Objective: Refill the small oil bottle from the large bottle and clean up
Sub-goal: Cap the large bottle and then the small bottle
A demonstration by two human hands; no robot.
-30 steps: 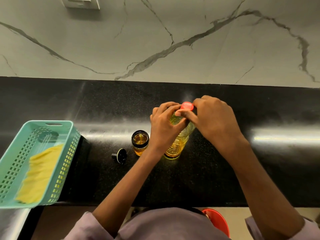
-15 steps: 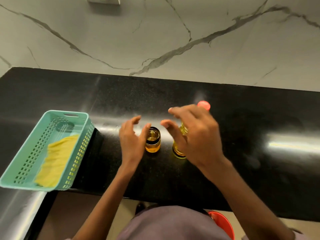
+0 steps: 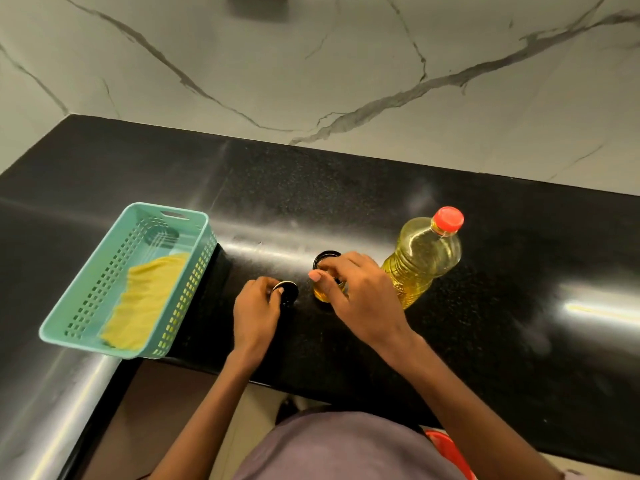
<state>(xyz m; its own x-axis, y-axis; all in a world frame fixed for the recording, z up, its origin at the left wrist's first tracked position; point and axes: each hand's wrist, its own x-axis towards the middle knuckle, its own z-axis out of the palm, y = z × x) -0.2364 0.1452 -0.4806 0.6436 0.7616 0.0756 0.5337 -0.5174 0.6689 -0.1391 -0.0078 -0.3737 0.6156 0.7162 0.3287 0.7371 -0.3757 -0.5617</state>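
Note:
The large oil bottle, full of yellow oil and closed with a red cap, stands free on the black counter. Left of it is the small oil bottle, uncapped, with oil in its lower part. My right hand wraps around the small bottle from the right and holds it upright. The small black cap lies on the counter to the left, and the fingertips of my left hand pinch it.
A teal plastic basket with a yellow cloth inside sits at the counter's left, overhanging the front edge. A marble wall rises behind the counter. A red object shows on the floor below.
Both hands left the large bottle, which now stands capped. The right hand took hold of the small bottle; the left hand moved left and down onto the black cap.

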